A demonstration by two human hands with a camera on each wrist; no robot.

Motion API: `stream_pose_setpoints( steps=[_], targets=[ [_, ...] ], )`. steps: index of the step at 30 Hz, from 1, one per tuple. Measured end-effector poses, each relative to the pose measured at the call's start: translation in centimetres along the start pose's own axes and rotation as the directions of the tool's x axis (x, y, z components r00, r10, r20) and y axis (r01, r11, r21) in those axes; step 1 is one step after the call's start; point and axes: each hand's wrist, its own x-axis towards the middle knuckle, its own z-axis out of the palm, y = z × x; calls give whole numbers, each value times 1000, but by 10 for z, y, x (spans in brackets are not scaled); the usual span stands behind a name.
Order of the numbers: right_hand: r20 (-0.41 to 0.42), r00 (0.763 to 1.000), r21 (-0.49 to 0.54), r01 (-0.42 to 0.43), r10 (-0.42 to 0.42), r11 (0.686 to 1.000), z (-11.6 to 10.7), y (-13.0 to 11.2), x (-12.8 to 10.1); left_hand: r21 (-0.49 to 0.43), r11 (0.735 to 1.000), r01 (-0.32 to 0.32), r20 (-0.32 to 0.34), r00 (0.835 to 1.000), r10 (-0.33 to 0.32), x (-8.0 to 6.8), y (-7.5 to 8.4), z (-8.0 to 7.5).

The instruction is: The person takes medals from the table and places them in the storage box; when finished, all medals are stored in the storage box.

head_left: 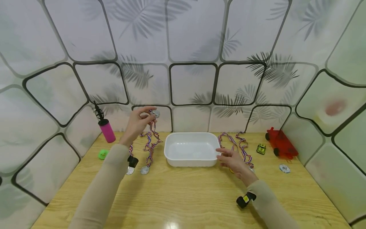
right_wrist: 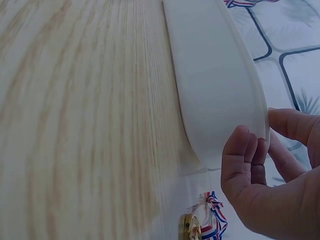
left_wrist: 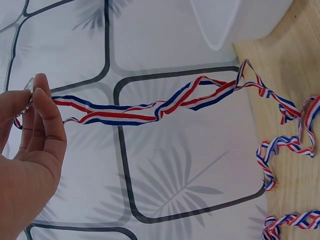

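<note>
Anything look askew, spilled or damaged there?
Yes: the striped ribbon below the silver medal in the left hand is twisted, not flat, and runs down to crumpled ribbons on the table; whether they're knotted I can't tell. Nothing looks spilled or damaged.

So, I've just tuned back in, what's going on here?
A person's left hand pinches a silver medal, holding it up above the table, with its striped ribbon hanging down. The right hand touches the right end of the white tray. The raised medal is left of the tray, not in it. Other medals lie on both sides of the tray.
</note>
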Motion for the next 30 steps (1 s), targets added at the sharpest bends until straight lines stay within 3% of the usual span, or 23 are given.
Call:
stream_pose_setpoints(
  steps=[13,21,30],
  targets=[
    [33,999,-11,20,-20,1000,-1,0,-2,-90,993,-76,-89,994,68,17,25,6],
    [27,999,-12,28,-28,1000,-3,-1,-3,-224,960,-171,-138,980,143,27,48,7],
    [22,999,-12,29,-28,1000,-2,3,-1,-257,941,-219,-171,969,178,26,63,17]
  ],
)
